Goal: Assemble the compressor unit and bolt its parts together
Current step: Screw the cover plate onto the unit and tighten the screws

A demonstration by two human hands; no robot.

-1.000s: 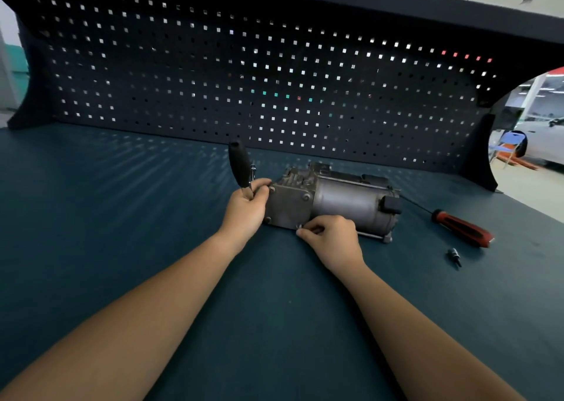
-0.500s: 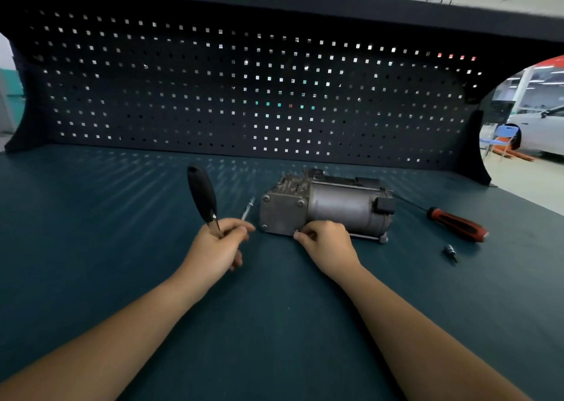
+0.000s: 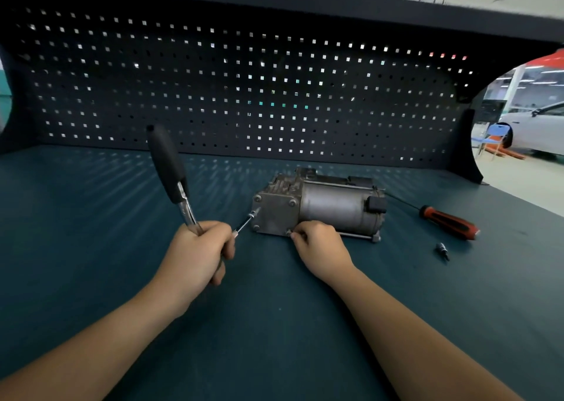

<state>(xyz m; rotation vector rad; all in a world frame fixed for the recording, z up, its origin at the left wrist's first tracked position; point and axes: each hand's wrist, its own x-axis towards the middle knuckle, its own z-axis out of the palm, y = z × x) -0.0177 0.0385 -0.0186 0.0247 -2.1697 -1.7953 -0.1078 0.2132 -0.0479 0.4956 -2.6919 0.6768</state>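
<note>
Head view. Compressor unit point(image 3: 332, 208) lies mid-bench on the teal mat point(image 3: 274, 324), with its square end plate facing left. Left hand point(image 3: 195, 248) is fisted around a ratchet wrench point(image 3: 171, 171), black handle tilted up-left. The extension bar point(image 3: 244, 223) points at the plate's left edge; contact unclear. Right hand point(image 3: 320, 248) is curled, fingertips pinching the bolt point(image 3: 289, 233) at the plate's lower right corner. Red-handled screwdriver point(image 3: 448, 222) and socket bit point(image 3: 442, 249) lie to the right.
</note>
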